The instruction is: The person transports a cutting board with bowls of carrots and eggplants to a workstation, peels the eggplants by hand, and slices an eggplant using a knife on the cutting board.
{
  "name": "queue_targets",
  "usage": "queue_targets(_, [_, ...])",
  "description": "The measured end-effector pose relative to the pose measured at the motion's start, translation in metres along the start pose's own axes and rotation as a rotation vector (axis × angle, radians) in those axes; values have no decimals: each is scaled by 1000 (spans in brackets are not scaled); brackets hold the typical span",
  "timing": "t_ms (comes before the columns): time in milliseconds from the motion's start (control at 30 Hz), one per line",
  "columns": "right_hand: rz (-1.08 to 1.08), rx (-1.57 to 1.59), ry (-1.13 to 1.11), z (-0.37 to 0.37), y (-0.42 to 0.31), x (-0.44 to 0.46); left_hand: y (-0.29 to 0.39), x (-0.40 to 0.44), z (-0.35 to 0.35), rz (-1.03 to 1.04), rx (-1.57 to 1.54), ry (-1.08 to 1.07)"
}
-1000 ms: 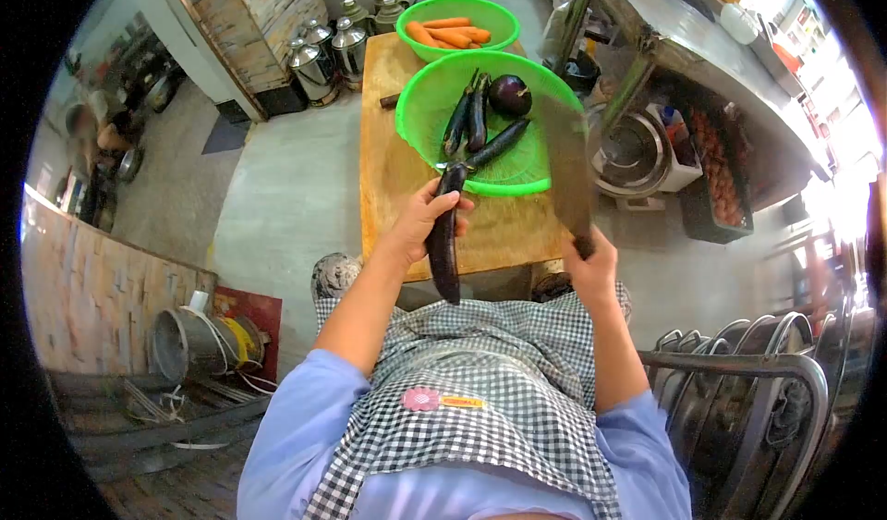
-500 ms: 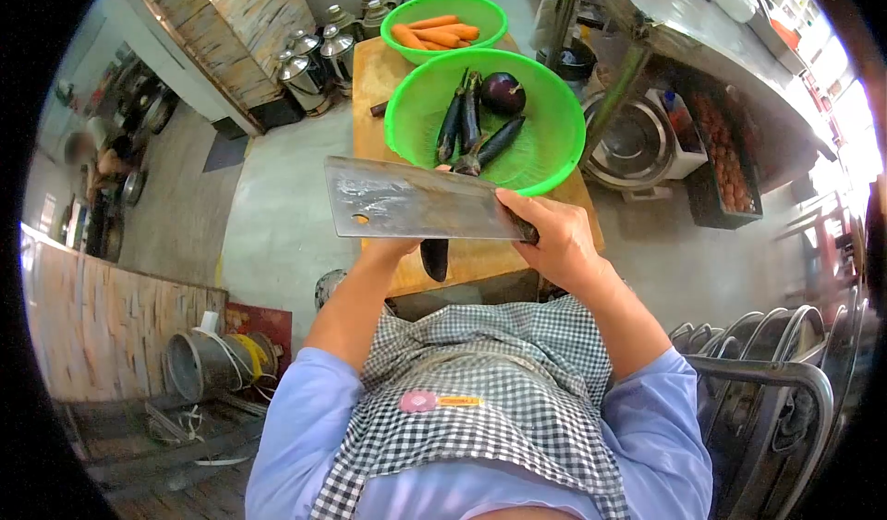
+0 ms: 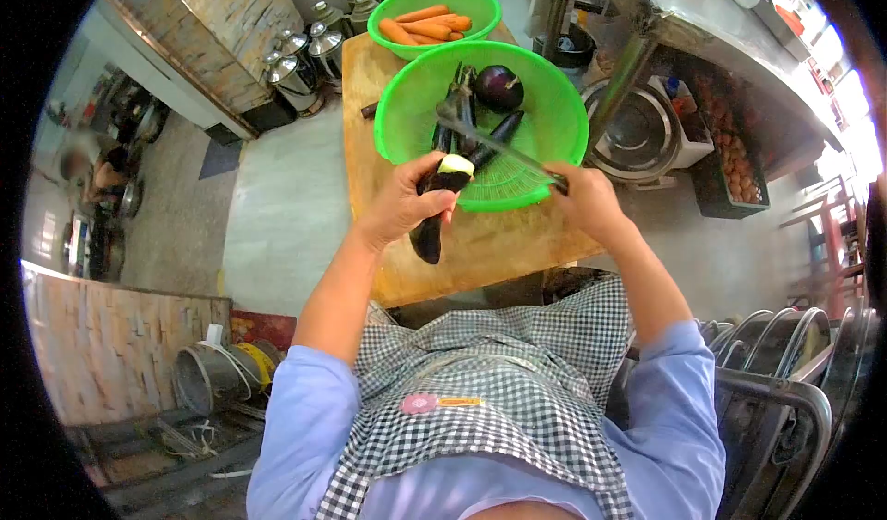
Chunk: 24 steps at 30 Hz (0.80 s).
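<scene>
My left hand (image 3: pixel 405 204) is wrapped round a dark eggplant (image 3: pixel 427 239) whose upper end is cut, showing pale flesh. In my right hand (image 3: pixel 589 204) is the handle of a cleaver (image 3: pixel 506 148), its blade seen nearly edge-on and blurred over the near green basket (image 3: pixel 388 141). Inside that basket lie several long eggplants (image 3: pixel 504 132) and one round dark purple vegetable (image 3: pixel 499 88). A wooden table (image 3: pixel 499 256) bears the basket, and both hands are above its near part.
Behind stands a second green basket (image 3: pixel 377 26) with carrots (image 3: pixel 427 28). Metal flasks (image 3: pixel 294 81) stand on the floor to the left. At right are a steel counter (image 3: pixel 730 48), a crate (image 3: pixel 735 201) and stacked metal chairs (image 3: pixel 776 381). Someone is at the far left.
The cleaver has swung from broadside across the eggplant to edge-on, away to the right. The eggplant's pale cut end now shows in my left hand. The view has shifted slightly.
</scene>
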State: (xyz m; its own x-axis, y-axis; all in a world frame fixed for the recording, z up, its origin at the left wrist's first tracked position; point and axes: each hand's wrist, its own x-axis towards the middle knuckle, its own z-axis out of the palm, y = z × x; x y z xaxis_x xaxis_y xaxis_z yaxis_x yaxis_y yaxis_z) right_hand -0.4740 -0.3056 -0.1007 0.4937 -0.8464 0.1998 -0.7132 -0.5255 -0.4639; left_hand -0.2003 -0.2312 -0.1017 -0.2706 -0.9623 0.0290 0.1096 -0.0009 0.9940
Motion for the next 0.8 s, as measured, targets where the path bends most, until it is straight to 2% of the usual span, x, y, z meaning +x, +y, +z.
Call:
queue_targets(33, [56, 55, 30, 5, 10, -3, 4, 2, -3, 68, -71, -5])
queue_targets(167, [224, 252, 107, 7, 13, -6, -7, 1, -9, -110, 159, 139])
queue_targets(200, [268, 296, 125, 7, 10, -9, -13, 1, -8, -93, 153, 139])
queue_targets(300, [242, 302, 175, 22, 22, -22, -30, -1, -8, -195, 177, 153])
queue_targets(400, [425, 303, 47, 18, 18, -38, -34, 4, -7, -265, 190, 168])
queue_targets(500, [474, 358, 30, 28, 29, -59, -35, 8, -15, -339, 293, 104])
queue_targets(600, [499, 479, 44, 36, 39, -80, -42, -3, -21, -184, 599, -95])
queue_targets(700, [463, 520, 137, 41, 45, -97, -68, -18, -23, -259, 711, -260])
queue_targets(733, [523, 558, 121, 39, 43, -97, -81, -19, -25, -263, 805, -268])
queue_targets(800, [645, 631, 84, 33, 35, -96, -106, -18, -22, -296, 913, -106])
